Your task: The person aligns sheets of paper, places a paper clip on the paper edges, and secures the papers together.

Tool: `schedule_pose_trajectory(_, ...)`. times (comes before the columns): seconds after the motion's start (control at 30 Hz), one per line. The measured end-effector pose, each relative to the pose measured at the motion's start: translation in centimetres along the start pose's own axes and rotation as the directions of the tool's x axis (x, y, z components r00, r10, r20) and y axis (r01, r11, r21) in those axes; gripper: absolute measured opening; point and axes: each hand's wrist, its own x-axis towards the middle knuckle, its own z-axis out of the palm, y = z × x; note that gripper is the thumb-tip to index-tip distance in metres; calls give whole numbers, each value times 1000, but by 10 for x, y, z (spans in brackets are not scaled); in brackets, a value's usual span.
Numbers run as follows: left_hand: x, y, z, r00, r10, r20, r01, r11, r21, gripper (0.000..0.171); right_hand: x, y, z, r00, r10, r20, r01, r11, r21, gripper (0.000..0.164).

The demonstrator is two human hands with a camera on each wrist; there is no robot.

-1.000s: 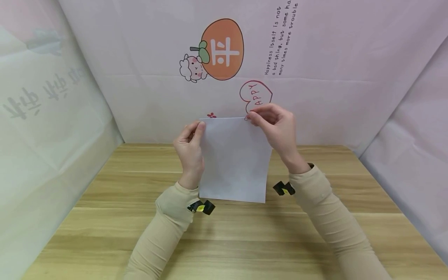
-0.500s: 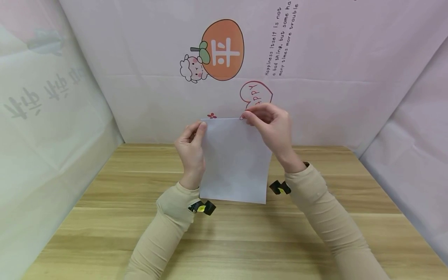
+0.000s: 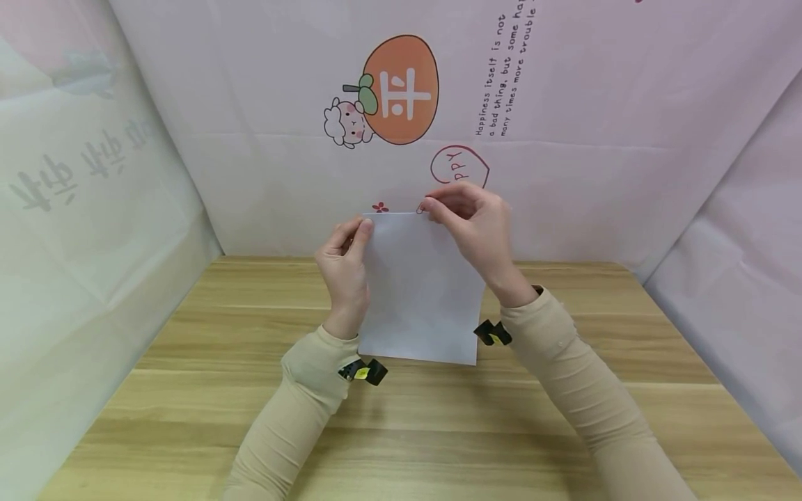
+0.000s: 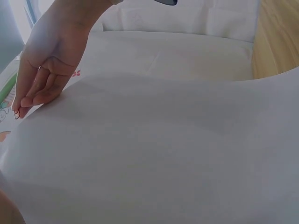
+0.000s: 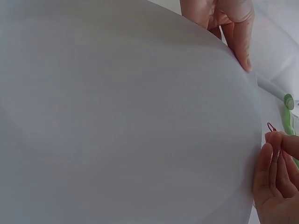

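Paper [image 3: 416,292] pinched in the left hand [image 3: 344,271], the right hand [image 3: 481,228] seemingly aligns its gripped red clip [image 3: 420,208] to slide on.

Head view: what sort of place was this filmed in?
Probably a small indoor filming booth, judging by the wood-grain table, the pale backdrop behind it with an orange cartoon print, and the pale side sheet to its right.

Behind the far edge of the bench [image 3: 401,431] is a white cloth [image 3: 595,195] with printed fruit [image 3: 418,62], sheep [image 3: 338,125], heart [image 3: 456,167] and words [image 3: 503,76].
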Motion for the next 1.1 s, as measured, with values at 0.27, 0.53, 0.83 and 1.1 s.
schedule_pose_trajectory(0.27,-1,1,0,1000,-2,6,2,1000,20,21,1,-3,6,1000,-14,18,14,1000,-13,14)
schedule_pose_trajectory(0.53,0,-1,1,1000,0,15,0,1000,31,16,3,-2,10,1000,-26,9,26,999,-39,14)
schedule_pose_trajectory(0.83,-1,0,1,1000,1,25,-2,999,39,20,3,-5,15,1000,-25,14,26,998,-65,13)
schedule_pose_trajectory(1.1,-2,-2,1,1000,-2,19,1,1000,31,20,3,-9,18,999,-33,8,34,997,-70,12)
